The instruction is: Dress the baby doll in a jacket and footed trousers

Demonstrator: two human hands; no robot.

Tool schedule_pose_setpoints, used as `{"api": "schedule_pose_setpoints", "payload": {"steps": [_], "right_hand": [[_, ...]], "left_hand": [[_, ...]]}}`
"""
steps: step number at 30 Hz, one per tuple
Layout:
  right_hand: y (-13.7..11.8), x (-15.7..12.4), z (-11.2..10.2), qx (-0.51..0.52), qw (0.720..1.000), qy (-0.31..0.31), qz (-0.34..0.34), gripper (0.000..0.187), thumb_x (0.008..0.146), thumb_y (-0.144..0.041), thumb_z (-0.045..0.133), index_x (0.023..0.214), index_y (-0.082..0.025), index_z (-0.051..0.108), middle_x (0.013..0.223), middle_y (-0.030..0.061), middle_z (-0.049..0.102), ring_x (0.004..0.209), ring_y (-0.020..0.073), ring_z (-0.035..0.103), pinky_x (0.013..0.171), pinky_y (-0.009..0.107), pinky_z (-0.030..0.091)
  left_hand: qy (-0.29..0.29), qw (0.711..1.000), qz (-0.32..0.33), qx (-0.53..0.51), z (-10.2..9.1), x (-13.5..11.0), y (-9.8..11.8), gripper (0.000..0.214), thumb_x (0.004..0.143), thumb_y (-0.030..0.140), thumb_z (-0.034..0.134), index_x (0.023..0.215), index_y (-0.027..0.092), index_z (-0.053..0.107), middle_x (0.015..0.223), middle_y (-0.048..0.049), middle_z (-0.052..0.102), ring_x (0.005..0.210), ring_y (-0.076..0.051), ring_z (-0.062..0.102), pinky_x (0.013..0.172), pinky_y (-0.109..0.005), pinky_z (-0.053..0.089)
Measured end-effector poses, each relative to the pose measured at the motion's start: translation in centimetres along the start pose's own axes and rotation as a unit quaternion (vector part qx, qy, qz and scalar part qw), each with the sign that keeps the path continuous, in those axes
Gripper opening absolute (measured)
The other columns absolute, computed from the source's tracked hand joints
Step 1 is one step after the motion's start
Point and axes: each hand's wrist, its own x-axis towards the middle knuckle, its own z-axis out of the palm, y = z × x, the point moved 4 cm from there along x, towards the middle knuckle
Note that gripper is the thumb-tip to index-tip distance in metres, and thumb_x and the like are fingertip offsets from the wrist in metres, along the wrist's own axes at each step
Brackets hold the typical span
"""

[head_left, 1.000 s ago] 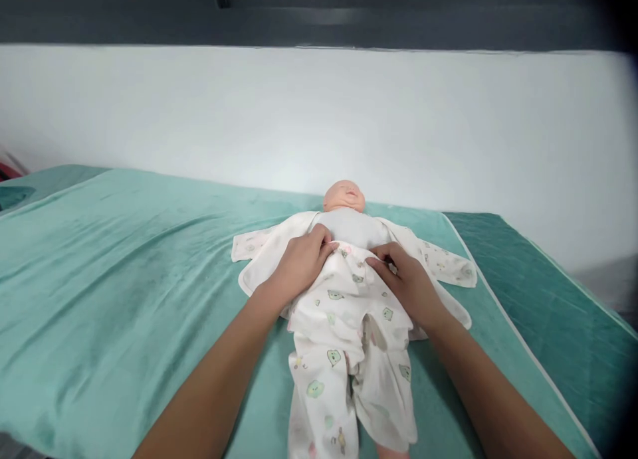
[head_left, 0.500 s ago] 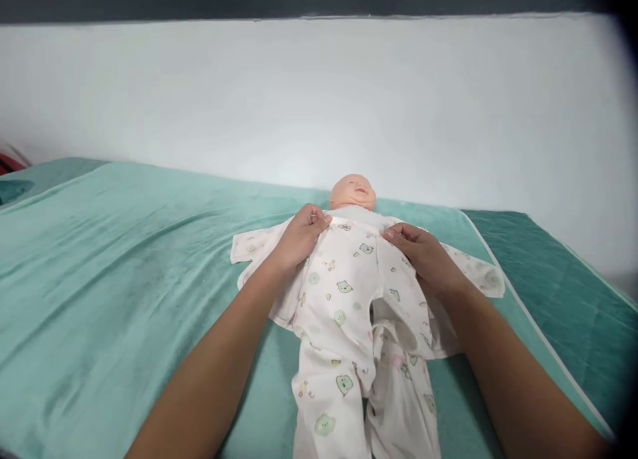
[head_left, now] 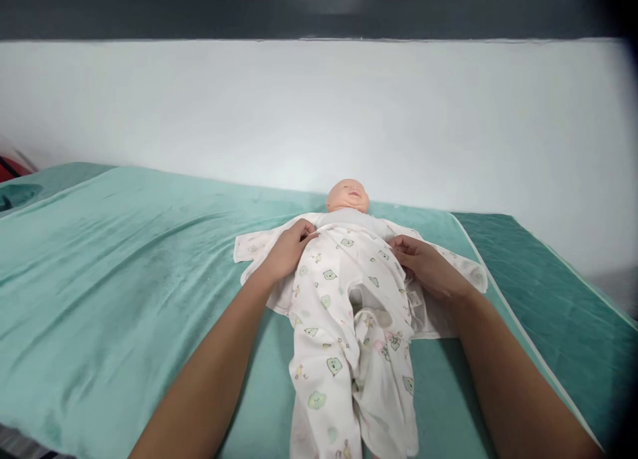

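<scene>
White printed cloth trousers (head_left: 323,319) are worn chest-high by a pink-headed baby doll (head_left: 347,196), laid on a pale teal plush blanket (head_left: 129,279). One waist edge is pinched by the left hand (head_left: 289,248); whether the other is gripped by the bent-fingered right hand (head_left: 423,266) cannot be told. Leftward, broad blanket is spread; rightward, its pale border is nearly reached by a white sleeve (head_left: 466,270).

The patterned trousers (head_left: 323,306) have been drawn higher up the doll (head_left: 347,194), and less of the pale undershirt (head_left: 343,216) is left uncovered. Folds bunched at the hips have been smoothed out, and the left hand (head_left: 292,250) and right hand (head_left: 426,265) have been spread farther apart.
</scene>
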Motion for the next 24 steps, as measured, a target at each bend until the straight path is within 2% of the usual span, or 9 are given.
{"api": "schedule_pose_setpoints", "payload": {"steps": [3,5,7,9,11,13,18,21,24], "right_hand": [[-0.2,-0.4,-0.3,-0.036,0.999,-0.031,-0.002,0.03,0.078,-0.046,0.072,0.085,-0.02,0.058,0.068,-0.0045,0.054,0.057,0.0094,0.041,0.052,0.023,0.03],[-0.3,-0.4,-0.4,-0.083,0.997,-0.003,-0.002,0.025,0.077,-0.041,0.071,0.083,-0.021,0.057,0.068,-0.0054,0.052,0.057,0.0098,0.041,0.053,0.023,0.031],[-0.2,-0.2,-0.4,-0.139,0.989,0.055,-0.005,0.019,0.077,-0.036,0.067,0.082,-0.022,0.056,0.067,-0.0061,0.051,0.057,0.0104,0.043,0.053,0.024,0.033],[0.0,0.1,-0.3,-0.199,0.972,0.124,-0.005,0.011,0.078,-0.031,0.06,0.082,-0.023,0.055,0.069,-0.0055,0.053,0.058,0.0115,0.046,0.054,0.025,0.035],[0.0,0.3,-0.2,-0.26,0.947,0.19,-0.011,0.007,0.077,-0.028,0.056,0.082,-0.023,0.056,0.073,-0.0036,0.058,0.062,0.0135,0.052,0.058,0.026,0.038],[-0.1,0.4,-0.1,-0.308,0.926,0.22,-0.014,0.008,0.077,-0.028,0.055,0.083,-0.023,0.059,0.077,-0.0012,0.063,0.07,0.0162,0.057,0.064,0.028,0.04],[-0.2,0.4,0.2,-0.343,0.924,0.168,0.029,0.02,0.082,-0.037,0.052,0.083,-0.022,0.066,0.083,0.0037,0.071,0.08,0.0219,0.062,0.067,0.031,0.041],[-0.3,0.4,0.4,-0.308,0.944,0.111,0.033,0.021,0.081,-0.034,0.052,0.087,-0.022,0.069,0.084,0.0032,0.071,0.08,0.0221,0.063,0.064,0.029,0.043],[0.2,0.4,0.4,-0.215,0.972,0.08,0.041,0.024,0.078,-0.028,0.056,0.096,-0.022,0.07,0.087,0.0022,0.072,0.076,0.0198,0.063,0.06,0.026,0.044]], "left_hand": [[-0.047,0.999,-0.013,0.003,-0.8,-0.4,-0.1,0.022,0.089,0.042,0.051,0.089,0.022,0.058,0.087,-0.0001,0.063,0.077,-0.017,0.053,0.068,-0.028,0.04],[-0.079,0.997,-0.019,0.013,-1.2,-0.7,-0.2,0.019,0.089,0.039,0.05,0.091,0.022,0.058,0.09,-0.0005,0.064,0.078,-0.017,0.054,0.069,-0.028,0.04],[-0.097,0.994,-0.021,0.038,-1.4,-0.9,-0.1,0.017,0.089,0.037,0.048,0.091,0.022,0.056,0.089,-0.0004,0.064,0.078,-0.017,0.055,0.069,-0.029,0.04],[-0.073,0.994,-0.017,0.078,-1.5,-0.9,-0.2,0.016,0.091,0.035,0.045,0.091,0.022,0.054,0.085,-0.0001,0.063,0.077,-0.017,0.055,0.069,-0.029,0.039],[-0.023,0.993,-0.014,0.118,-1.3,-0.9,-0.2,0.015,0.092,0.034,0.042,0.091,0.022,0.052,0.081,0.0001,0.062,0.075,-0.018,0.055,0.069,-0.03,0.038],[0.009,0.988,-0.015,0.151,-0.9,-0.8,-0.2,0.015,0.093,0.032,0.04,0.092,0.022,0.051,0.078,-0.0008,0.062,0.073,-0.019,0.055,0.067,-0.031,0.038],[-0.012,0.98,-0.017,0.197,0.0,-1.1,0.2,0.017,0.088,0.023,0.044,0.097,0.019,0.058,0.09,-0.0064,0.068,0.078,-0.021,0.059,0.07,-0.032,0.041],[-0.038,0.985,-0.043,0.165,0.0,-1.4,0.3,0.025,0.085,0.021,0.047,0.107,0.018,0.059,0.101,-0.0082,0.07,0.084,-0.021,0.063,0.073,-0.032,0.044],[-0.054,0.988,-0.06,0.135,-0.3,-1.5,0.3,0.026,0.084,0.022,0.05,0.108,0.018,0.061,0.106,-0.009,0.071,0.09,-0.022,0.065,0.078,-0.032,0.047]]}}
